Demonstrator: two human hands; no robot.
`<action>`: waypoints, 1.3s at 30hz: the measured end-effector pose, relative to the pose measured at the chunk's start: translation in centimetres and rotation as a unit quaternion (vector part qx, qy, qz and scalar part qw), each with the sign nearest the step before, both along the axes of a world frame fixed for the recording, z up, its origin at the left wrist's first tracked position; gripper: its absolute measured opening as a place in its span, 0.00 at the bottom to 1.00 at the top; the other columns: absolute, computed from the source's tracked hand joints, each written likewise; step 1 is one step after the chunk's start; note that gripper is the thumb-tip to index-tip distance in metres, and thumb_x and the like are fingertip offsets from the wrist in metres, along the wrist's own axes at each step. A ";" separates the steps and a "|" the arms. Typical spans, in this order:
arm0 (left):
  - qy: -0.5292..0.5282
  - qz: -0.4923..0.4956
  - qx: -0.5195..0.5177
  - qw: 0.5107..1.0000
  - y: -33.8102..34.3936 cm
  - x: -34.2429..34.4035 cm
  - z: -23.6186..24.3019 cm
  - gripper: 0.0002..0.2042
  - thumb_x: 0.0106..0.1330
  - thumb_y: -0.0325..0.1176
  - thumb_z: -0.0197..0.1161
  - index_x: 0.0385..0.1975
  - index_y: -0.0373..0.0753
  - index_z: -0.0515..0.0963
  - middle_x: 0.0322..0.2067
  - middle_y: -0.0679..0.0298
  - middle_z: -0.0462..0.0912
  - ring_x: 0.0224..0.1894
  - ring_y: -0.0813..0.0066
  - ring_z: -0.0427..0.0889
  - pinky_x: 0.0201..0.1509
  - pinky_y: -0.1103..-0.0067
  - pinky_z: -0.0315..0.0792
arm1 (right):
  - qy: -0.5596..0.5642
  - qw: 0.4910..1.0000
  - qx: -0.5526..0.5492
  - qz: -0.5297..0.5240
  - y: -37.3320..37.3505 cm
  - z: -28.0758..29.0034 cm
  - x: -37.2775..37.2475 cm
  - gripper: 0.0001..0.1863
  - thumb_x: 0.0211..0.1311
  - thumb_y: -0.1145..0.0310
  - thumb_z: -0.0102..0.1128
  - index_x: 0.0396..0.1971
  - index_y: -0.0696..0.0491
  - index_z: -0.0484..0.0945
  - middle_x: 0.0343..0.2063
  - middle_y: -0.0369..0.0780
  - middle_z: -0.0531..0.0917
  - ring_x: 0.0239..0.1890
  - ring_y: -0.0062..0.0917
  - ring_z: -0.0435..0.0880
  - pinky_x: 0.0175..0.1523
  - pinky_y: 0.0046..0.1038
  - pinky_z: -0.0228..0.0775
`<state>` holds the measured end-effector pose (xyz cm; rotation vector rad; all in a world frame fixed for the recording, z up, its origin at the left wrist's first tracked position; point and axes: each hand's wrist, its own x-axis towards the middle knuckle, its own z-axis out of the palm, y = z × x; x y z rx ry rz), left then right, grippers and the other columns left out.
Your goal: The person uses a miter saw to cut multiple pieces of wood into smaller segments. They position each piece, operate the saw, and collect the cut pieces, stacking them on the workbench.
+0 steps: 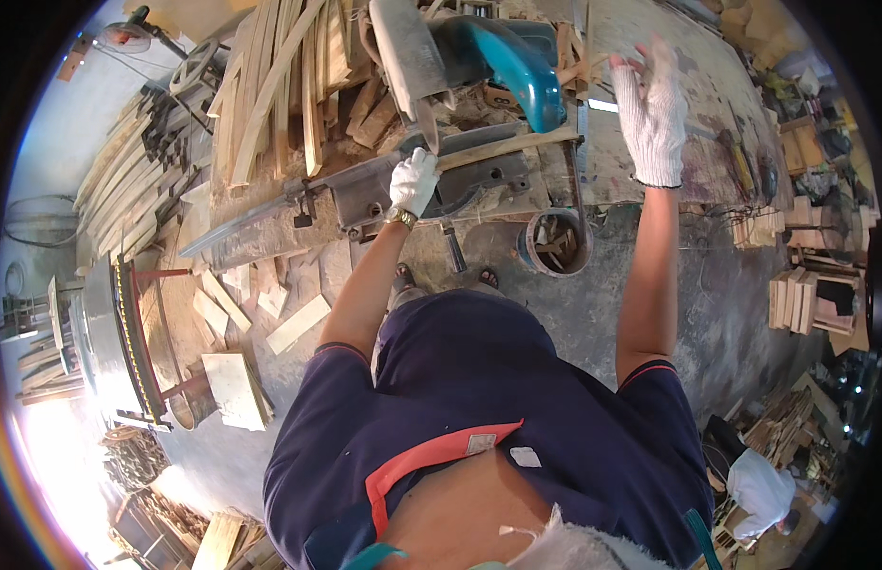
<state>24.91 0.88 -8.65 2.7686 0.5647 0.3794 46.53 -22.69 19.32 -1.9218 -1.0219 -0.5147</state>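
My left hand [415,182], in a white knit glove with a watch at the wrist, is closed at the left end of a narrow wooden strip [508,149]. The strip lies along the grey metal bed [351,198] of a saw. Just beyond my fingers shows the saw blade [428,125], with a grey housing and a curved teal cover [522,71] above. My right hand [650,123], gloved with bare fingertips, is raised over the worktable to the right. Its fingers are stretched out, slightly blurred, and hold nothing.
A bucket [558,242] of wood offcuts stands before the bench, right of a downward handle [453,247]. Long planks [279,90] lean at the back left. Cut boards [237,389] lie on the floor at left. Another person [759,494] is at the lower right beside stacked wood.
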 end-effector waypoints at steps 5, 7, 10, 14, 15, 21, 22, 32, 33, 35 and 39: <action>0.034 0.030 0.092 0.995 3.5 -6.5 -1.9 0.14 0.65 0.39 0.66 0.48 0.45 0.77 0.45 0.59 0.79 0.49 0.60 0.82 0.54 0.63 0.74 | 0.076 0.984 -0.118 0.111 5.3 5.5 -5.2 0.26 0.74 0.56 0.53 0.62 0.59 0.73 0.47 0.54 0.84 0.47 0.40 0.85 0.53 0.34 0.76; 0.056 0.067 0.117 0.989 6.0 -10.0 -2.3 0.18 0.65 0.39 0.66 0.54 0.46 0.76 0.52 0.57 0.78 0.54 0.58 0.80 0.58 0.61 0.73 | -0.076 0.946 -0.173 0.262 8.9 5.6 -5.5 0.24 0.74 0.57 0.53 0.57 0.62 0.74 0.45 0.52 0.84 0.45 0.36 0.85 0.51 0.32 0.76; 0.063 0.112 0.177 0.976 9.6 -14.2 -2.5 0.20 0.61 0.39 0.69 0.53 0.47 0.76 0.55 0.61 0.78 0.59 0.60 0.77 0.62 0.60 0.68 | -0.097 0.924 -0.346 0.132 10.0 5.9 -4.8 0.29 0.73 0.47 0.54 0.65 0.51 0.74 0.61 0.46 0.80 0.62 0.43 0.79 0.66 0.42 0.71; 0.018 0.167 0.203 0.965 12.5 -17.1 -1.7 0.11 0.60 0.38 0.67 0.42 0.49 0.79 0.45 0.66 0.78 0.55 0.64 0.75 0.57 0.60 0.65 | -0.103 0.863 -0.485 0.098 11.8 6.3 -3.7 0.32 0.72 0.51 0.51 0.70 0.51 0.67 0.61 0.49 0.79 0.64 0.46 0.77 0.67 0.43 0.70; 0.007 0.158 0.194 0.968 13.0 -17.5 -1.2 0.12 0.59 0.38 0.67 0.42 0.49 0.79 0.46 0.66 0.78 0.56 0.63 0.74 0.58 0.58 0.65 | -0.102 0.870 -0.473 0.096 12.0 6.5 -3.7 0.32 0.71 0.51 0.51 0.71 0.50 0.66 0.61 0.50 0.79 0.63 0.46 0.78 0.67 0.43 0.70; 0.014 0.184 0.157 0.970 12.5 -18.2 1.0 0.21 0.57 0.44 0.71 0.50 0.48 0.77 0.48 0.64 0.78 0.59 0.61 0.74 0.65 0.56 0.62 | -0.015 0.859 -0.511 0.039 12.3 7.4 -4.7 0.36 0.66 0.50 0.53 0.72 0.48 0.65 0.61 0.51 0.79 0.54 0.43 0.83 0.62 0.43 0.73; -0.001 0.170 0.132 0.977 12.1 -17.9 0.9 0.23 0.56 0.45 0.71 0.51 0.47 0.76 0.49 0.63 0.79 0.59 0.60 0.75 0.66 0.56 0.62 | 0.093 0.829 -0.551 0.013 12.3 7.6 -4.7 0.37 0.65 0.50 0.54 0.72 0.49 0.65 0.61 0.51 0.78 0.53 0.43 0.83 0.62 0.43 0.73; 0.011 0.113 0.030 0.993 13.6 -14.7 -1.7 0.22 0.63 0.45 0.69 0.53 0.43 0.77 0.43 0.60 0.86 0.49 0.59 0.84 0.62 0.60 0.65 | 0.205 0.891 -0.402 0.047 10.7 8.0 -8.5 0.38 0.59 0.67 0.56 0.73 0.53 0.62 0.51 0.52 0.82 0.29 0.26 0.88 0.30 0.30 0.78; 0.007 0.103 0.026 0.994 13.7 -14.8 -1.7 0.21 0.63 0.45 0.69 0.53 0.44 0.77 0.43 0.60 0.86 0.49 0.59 0.84 0.62 0.60 0.65 | 0.237 0.899 -0.367 0.040 10.0 7.4 -9.4 0.40 0.58 0.68 0.57 0.74 0.52 0.61 0.50 0.49 0.82 0.28 0.26 0.87 0.30 0.30 0.78; 0.016 0.096 0.012 0.995 13.9 -14.8 -1.4 0.20 0.63 0.44 0.69 0.52 0.44 0.78 0.43 0.60 0.86 0.49 0.60 0.84 0.62 0.61 0.65 | 0.306 0.905 -0.294 0.038 8.2 5.9 -11.1 0.42 0.57 0.69 0.58 0.75 0.51 0.59 0.46 0.44 0.82 0.27 0.26 0.86 0.30 0.28 0.78; 0.041 0.089 0.015 0.995 13.8 -14.6 -0.5 0.19 0.62 0.44 0.69 0.49 0.43 0.78 0.42 0.60 0.87 0.47 0.63 0.84 0.57 0.64 0.66 | 0.422 0.873 -0.233 0.079 4.7 1.5 -13.4 0.37 0.51 0.72 0.60 0.66 0.55 0.66 0.32 0.37 0.78 0.24 0.21 0.80 0.29 0.24 0.74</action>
